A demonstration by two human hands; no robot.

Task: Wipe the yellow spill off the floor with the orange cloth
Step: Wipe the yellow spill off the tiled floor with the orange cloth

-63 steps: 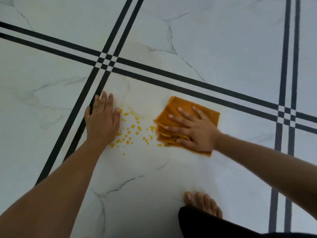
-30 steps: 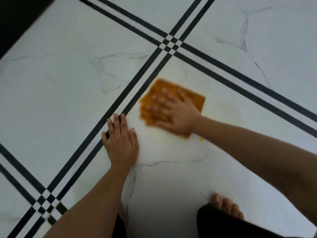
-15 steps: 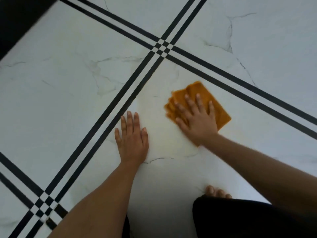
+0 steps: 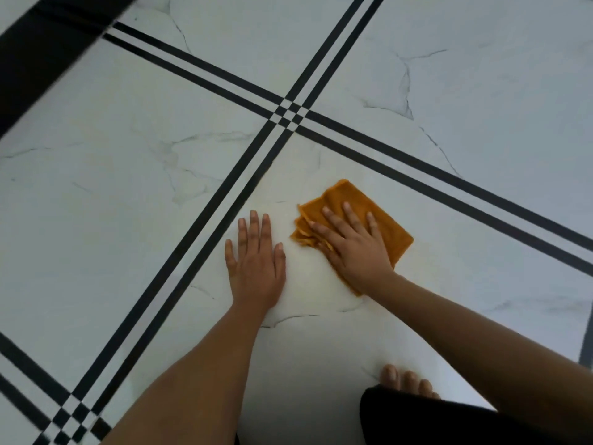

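Head view: your right hand (image 4: 354, 248) lies flat on the folded orange cloth (image 4: 382, 220), fingers spread, grip pressing it down onto the white marble floor (image 4: 128, 187), nothing pinched. Your left hand (image 4: 255, 261) is just beside it, palm flat on bare tile, fingers extended, holding nothing. Cloth sits near the crossing black stripes (image 4: 290, 114). Bare toes (image 4: 406, 382) show bottom right.

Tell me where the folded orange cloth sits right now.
In the head view, the folded orange cloth lies flat on the white marble floor, right of centre, pressed under the right hand, beside the left hand.
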